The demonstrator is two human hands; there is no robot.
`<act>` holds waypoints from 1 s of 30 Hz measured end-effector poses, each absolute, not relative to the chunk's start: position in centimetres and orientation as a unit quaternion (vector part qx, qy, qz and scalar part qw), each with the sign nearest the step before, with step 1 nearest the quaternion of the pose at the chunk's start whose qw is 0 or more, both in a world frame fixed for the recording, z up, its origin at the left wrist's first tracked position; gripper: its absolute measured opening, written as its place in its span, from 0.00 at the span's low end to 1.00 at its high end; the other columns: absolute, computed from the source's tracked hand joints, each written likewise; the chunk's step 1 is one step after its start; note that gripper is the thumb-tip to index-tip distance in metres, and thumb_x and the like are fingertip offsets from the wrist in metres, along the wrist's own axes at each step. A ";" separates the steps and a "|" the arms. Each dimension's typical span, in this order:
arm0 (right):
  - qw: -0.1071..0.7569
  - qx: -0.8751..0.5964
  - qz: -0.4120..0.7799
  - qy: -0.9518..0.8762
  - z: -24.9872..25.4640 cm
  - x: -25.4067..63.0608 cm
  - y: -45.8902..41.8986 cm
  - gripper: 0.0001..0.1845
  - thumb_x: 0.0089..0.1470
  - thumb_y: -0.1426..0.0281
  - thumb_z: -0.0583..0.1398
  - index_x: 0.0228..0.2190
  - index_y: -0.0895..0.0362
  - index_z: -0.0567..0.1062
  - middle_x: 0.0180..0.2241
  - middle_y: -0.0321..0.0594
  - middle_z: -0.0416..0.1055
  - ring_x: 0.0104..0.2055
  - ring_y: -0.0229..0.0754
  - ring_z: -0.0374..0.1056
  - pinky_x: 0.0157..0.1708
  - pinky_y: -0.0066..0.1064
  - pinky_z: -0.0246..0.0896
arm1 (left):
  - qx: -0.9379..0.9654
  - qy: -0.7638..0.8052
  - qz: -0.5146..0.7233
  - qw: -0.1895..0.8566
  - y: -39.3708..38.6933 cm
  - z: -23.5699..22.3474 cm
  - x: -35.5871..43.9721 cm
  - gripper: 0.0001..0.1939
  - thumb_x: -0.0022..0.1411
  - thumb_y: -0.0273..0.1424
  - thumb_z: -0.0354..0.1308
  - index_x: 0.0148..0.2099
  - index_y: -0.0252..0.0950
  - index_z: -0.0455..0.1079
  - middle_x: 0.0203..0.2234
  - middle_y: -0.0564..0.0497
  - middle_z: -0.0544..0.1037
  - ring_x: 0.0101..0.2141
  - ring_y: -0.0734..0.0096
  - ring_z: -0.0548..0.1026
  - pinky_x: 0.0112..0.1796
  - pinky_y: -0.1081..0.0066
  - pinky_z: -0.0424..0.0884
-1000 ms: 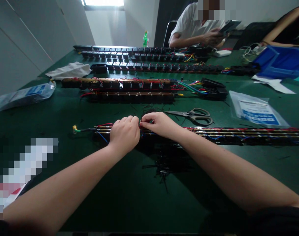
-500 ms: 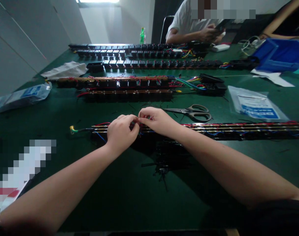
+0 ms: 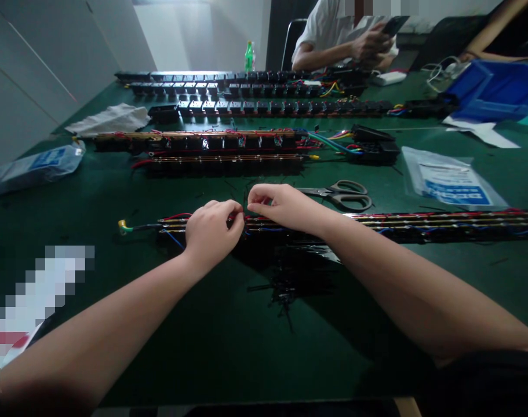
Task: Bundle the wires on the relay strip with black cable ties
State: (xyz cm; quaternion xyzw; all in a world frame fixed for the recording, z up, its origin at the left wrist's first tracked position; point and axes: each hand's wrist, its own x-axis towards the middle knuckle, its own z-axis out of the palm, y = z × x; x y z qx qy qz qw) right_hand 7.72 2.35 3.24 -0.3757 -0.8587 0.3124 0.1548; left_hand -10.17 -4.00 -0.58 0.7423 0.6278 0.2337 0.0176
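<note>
A long black strip [image 3: 420, 234] lies across the table, with brass-coloured rods and red and blue wires along its top. My left hand [image 3: 214, 230] rests on it near its left end, thumb and fingers pinched together. Just right of that, my right hand [image 3: 275, 204] is closed with its fingertips slightly above the strip. Between the two sets of fingertips a thin dark strand stands up, like a cable tie; which hand has it is unclear. A bundle of black cable ties [image 3: 285, 289] lies in front of the strip. Behind my right wrist are scissors [image 3: 350, 195].
More black wired strips [image 3: 229, 165] lie in rows farther back. A plastic bag [image 3: 452, 179] is at right, another bag [image 3: 37, 165] at left. A blue bin [image 3: 498, 92] stands back right. Across the table sits a person [image 3: 328, 40] holding a phone.
My right hand has moved slightly up and right, opening a small gap from my left fingertips. My left hand stays on the strip. The person opposite has raised the phone.
</note>
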 end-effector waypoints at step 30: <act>-0.159 -0.276 0.137 -0.938 5.0 7.4 -2.2 0.07 0.50 0.76 0.61 0.27 0.52 0.77 0.22 0.35 0.72 0.19 0.35 0.55 0.24 0.31 0.40 | 0.798 0.578 0.156 -0.068 -3.9 -1.1 -10.3 0.17 0.71 0.34 0.42 0.36 0.38 0.69 0.32 0.49 0.78 0.36 0.64 0.73 0.35 0.63 0.61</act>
